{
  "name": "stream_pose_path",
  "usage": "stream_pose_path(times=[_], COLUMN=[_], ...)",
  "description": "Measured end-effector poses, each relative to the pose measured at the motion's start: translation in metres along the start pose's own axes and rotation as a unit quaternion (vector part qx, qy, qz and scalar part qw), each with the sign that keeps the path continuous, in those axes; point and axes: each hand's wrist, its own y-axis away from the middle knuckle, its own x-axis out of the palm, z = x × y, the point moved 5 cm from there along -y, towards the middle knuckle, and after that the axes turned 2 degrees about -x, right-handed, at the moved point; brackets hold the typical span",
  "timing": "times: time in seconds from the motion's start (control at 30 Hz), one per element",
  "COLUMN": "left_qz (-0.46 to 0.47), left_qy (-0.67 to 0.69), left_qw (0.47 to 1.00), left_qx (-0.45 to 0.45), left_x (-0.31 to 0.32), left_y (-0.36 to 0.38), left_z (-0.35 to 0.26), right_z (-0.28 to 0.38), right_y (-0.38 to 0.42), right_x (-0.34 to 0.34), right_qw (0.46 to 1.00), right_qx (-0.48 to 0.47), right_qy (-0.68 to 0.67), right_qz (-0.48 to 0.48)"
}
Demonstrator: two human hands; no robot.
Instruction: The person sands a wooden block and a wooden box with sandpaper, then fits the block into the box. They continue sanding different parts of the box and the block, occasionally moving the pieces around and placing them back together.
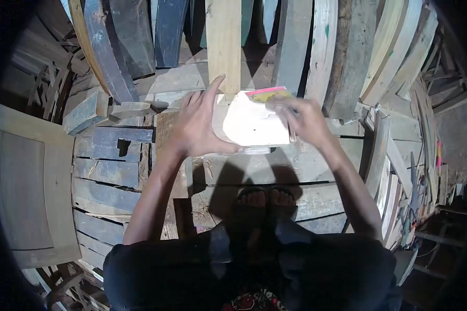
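A bright white flat piece [254,124] with a rounded left side and a small dark dot lies on a light wooden board in front of me. My left hand [200,122] is at its left side, fingers spread, the thumb along the lower edge and a finger pointing up. At the upper right of the white piece, my right hand [301,114] has its fingers drawn together. Whatever they hold is hidden or too small to name. A yellow-green patch with a pink strip [267,92] shows beside those fingertips.
Several long planks, among them a pale one [223,46], stand or lean beyond the hands. A short wood block [88,112] lies at the left, near a framed panel [28,186]. Plank decking [316,199] with gaps runs below, and my feet [267,198] are on it.
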Motion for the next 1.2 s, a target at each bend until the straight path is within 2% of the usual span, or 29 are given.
stream_pose_path(times=[0.03,0.07,0.13,0.17,0.27,0.33,0.37,0.4,0.47,0.5,0.53,0.6,0.67,0.7,0.73,0.8,0.83,0.93,0.97,1.0,1.07,1.1,1.2], left_qz=[0.012,-0.009,-0.034,-0.041,-0.011,-0.033,-0.034,-0.033,-0.029,-0.020,-0.014,-0.041,-0.036,-0.036,-0.024,-0.008,-0.010,-0.019,-0.006,0.000,0.006,-0.004,-0.008], left_qy=[-0.026,-0.028,-0.032,-0.045,0.005,-0.020,-0.033,-0.047,-0.027,-0.020,-0.013,-0.018,-0.050,-0.071,-0.057,-0.027,-0.024,-0.031,-0.025,-0.025,-0.022,-0.014,-0.037], left_qw=[0.999,1.000,0.998,0.997,1.000,0.999,0.998,0.998,0.999,0.999,1.000,0.998,0.997,0.996,0.998,1.000,1.000,0.999,0.999,1.000,1.000,1.000,0.999], left_qx=[-0.023,0.001,0.046,0.042,0.012,0.026,0.031,0.039,0.038,0.029,0.020,0.044,0.041,0.037,0.027,0.007,0.013,0.032,0.020,0.014,-0.004,0.011,0.014], left_x=[-0.003,-0.005,-0.001,0.002,-0.002,-0.003,0.000,0.002,0.004,0.001,-0.002,-0.004,0.001,0.003,0.004,0.000,-0.001,0.001,0.001,0.000,0.000,0.001,0.001], left_y=[0.000,-0.001,0.006,0.007,-0.002,-0.005,-0.001,0.001,0.003,0.001,-0.001,-0.003,0.005,0.006,0.005,0.000,-0.001,0.002,0.005,0.004,-0.002,-0.003,0.002], left_z=[-0.005,-0.005,-0.005,-0.002,-0.001,-0.002,-0.001,-0.001,0.000,-0.001,-0.002,-0.001,-0.002,-0.002,-0.002,-0.002,-0.002,-0.002,-0.002,-0.003,-0.001,0.002,-0.001], right_z=[0.013,0.017,0.023,0.010,-0.018,0.024,0.036,0.024,0.006,-0.005,-0.006,0.001,0.043,0.021,0.013,-0.009,-0.011,0.033,0.027,0.012,-0.003,-0.010,0.035], right_y=[0.010,0.022,0.036,0.027,0.000,0.022,0.037,0.038,0.014,0.003,-0.006,0.010,0.036,0.030,0.016,-0.007,-0.010,0.033,0.031,0.019,-0.008,-0.011,0.031], right_x=[0.005,0.019,0.034,0.031,0.007,0.022,0.036,0.046,0.028,0.013,0.003,0.022,0.036,0.041,0.029,0.005,0.004,0.041,0.043,0.039,0.011,0.013,0.044], right_qw=[0.984,0.977,0.964,0.968,0.998,0.968,0.958,0.958,0.974,0.997,0.998,0.973,0.944,0.962,0.975,0.997,0.998,0.955,0.955,0.976,0.997,0.998,0.958], right_qx=[-0.156,-0.211,-0.263,-0.248,-0.064,-0.247,-0.279,-0.283,-0.225,-0.070,0.017,-0.218,-0.319,-0.271,-0.214,0.009,-0.030,-0.289,-0.291,-0.202,-0.031,-0.021,-0.283], right_qy=[0.068,0.041,0.016,-0.007,0.007,0.050,0.058,0.010,-0.024,-0.024,-0.034,0.069,0.082,-0.022,-0.040,-0.053,-0.037,0.040,0.004,-0.062,-0.045,-0.043,0.047], right_qz=[-0.056,-0.007,0.021,0.033,0.011,0.000,0.013,0.034,0.006,0.035,0.047,-0.016,-0.004,0.037,0.045,0.058,0.036,0.048,0.049,0.055,0.050,0.040,0.030])
